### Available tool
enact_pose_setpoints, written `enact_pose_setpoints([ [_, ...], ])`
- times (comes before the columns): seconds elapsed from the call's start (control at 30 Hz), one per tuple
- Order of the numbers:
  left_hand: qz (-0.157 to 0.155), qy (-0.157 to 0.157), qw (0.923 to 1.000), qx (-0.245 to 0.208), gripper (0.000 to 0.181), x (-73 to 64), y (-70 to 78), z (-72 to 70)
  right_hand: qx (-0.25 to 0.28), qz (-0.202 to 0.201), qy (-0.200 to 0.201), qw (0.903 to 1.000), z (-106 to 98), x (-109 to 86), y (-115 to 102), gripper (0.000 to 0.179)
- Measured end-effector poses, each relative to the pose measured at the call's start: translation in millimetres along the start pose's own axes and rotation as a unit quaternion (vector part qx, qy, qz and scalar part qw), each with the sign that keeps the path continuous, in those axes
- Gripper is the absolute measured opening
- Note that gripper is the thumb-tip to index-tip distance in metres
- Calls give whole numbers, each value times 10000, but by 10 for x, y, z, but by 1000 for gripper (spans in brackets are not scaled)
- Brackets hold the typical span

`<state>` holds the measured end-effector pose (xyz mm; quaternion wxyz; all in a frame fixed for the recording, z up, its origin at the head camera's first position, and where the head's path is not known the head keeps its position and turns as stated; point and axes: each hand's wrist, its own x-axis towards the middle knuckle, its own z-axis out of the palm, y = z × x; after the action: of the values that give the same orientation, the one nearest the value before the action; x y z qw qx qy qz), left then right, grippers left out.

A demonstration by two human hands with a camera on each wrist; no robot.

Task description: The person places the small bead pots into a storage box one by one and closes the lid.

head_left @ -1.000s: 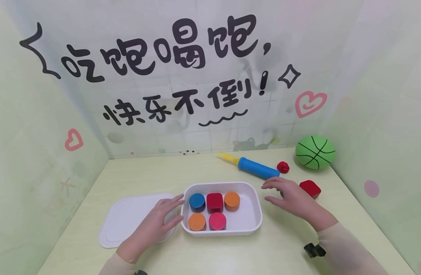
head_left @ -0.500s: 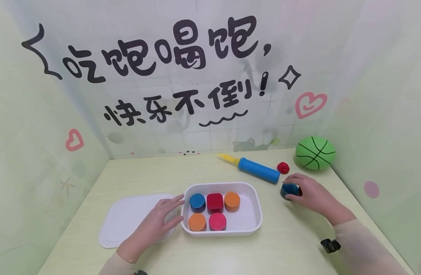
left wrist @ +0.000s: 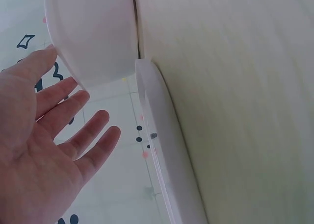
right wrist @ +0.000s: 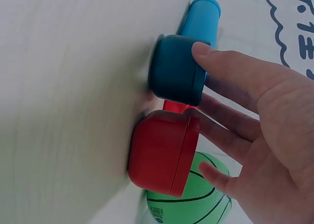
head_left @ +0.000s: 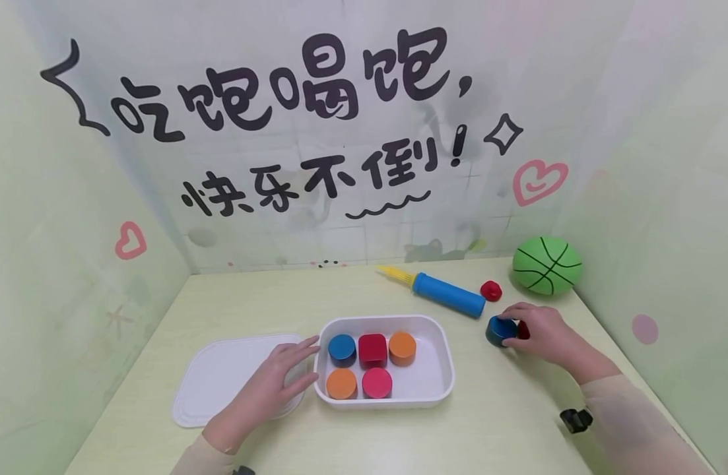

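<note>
In the head view my right hand pinches a small round blue lidded container at the table's right side. The right wrist view has the thumb on the lid edge of this blue container, with fingers behind it. A red squarish container stands beside it, mostly hidden by the hand in the head view. My left hand, fingers spread, has its fingertips at the left rim of a white box. Inside the box stand blue, red, pinkish-red and orange pieces.
A white lid lies left of the box, partly under the left forearm. Behind are a blue hand pump with a yellow nozzle, a small red knobbed piece and a green ball near the right wall.
My right hand has moved right, from beside the box to the blue container, and now pinches it. More of the container's top shows than half a second ago. The left hand stays put.
</note>
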<state>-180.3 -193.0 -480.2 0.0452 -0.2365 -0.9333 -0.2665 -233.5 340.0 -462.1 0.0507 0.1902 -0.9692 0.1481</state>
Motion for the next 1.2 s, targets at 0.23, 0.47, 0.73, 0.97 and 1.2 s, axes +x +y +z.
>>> enact_pose_setpoints([
  [0.23, -106, -95, 9999, -28, 52, 10, 17, -12, -34, -39, 101, 9999, 11, -6, 14, 44],
  [0.47, -173, -133, 9997, -55, 53, 15, 17, -9, 271, -256, 248, 9990, 14, -23, 13, 44],
  [0.73, -90, -83, 9999, -3, 52, 4, 11, -8, 650, -308, 213, 9972, -102, -46, -184, 46],
  [0.97, -62, -55, 10000, -6, 52, 5, 15, -10, 651, -675, 450, 9946, -233, -53, -504, 44],
  [1.2, -129, -122, 9998, -25, 53, 12, 15, -11, 526, -1173, 733, 9890, -334, -31, -860, 45],
])
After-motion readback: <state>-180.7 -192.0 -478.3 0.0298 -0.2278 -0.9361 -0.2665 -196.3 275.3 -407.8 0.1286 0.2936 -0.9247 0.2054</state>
